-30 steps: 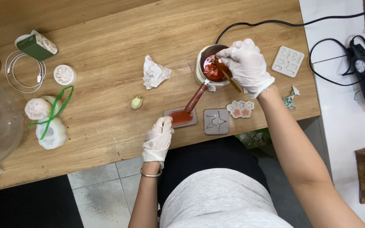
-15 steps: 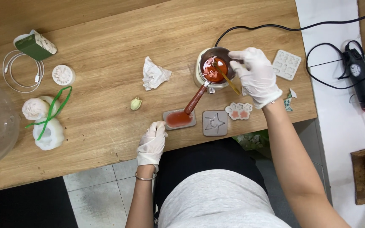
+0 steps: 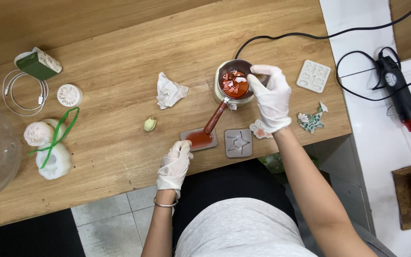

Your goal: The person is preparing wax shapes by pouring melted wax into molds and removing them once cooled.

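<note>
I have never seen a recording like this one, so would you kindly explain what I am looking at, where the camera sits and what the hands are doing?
There is no machine here: a person works with two gloved hands, filmed from a camera on their own head, looking straight down at a wooden table.

The right hand rests at the rim of a small melting pot holding red liquid with pale pieces in it; its grip is partly hidden. The left hand touches the table edge beside a small grey mould filled with red. A red-brown handle reaches from the pot to that mould.

Nearby lie a star-shaped mould, a white multi-cavity mould, crumpled paper and a heat gun.
</note>
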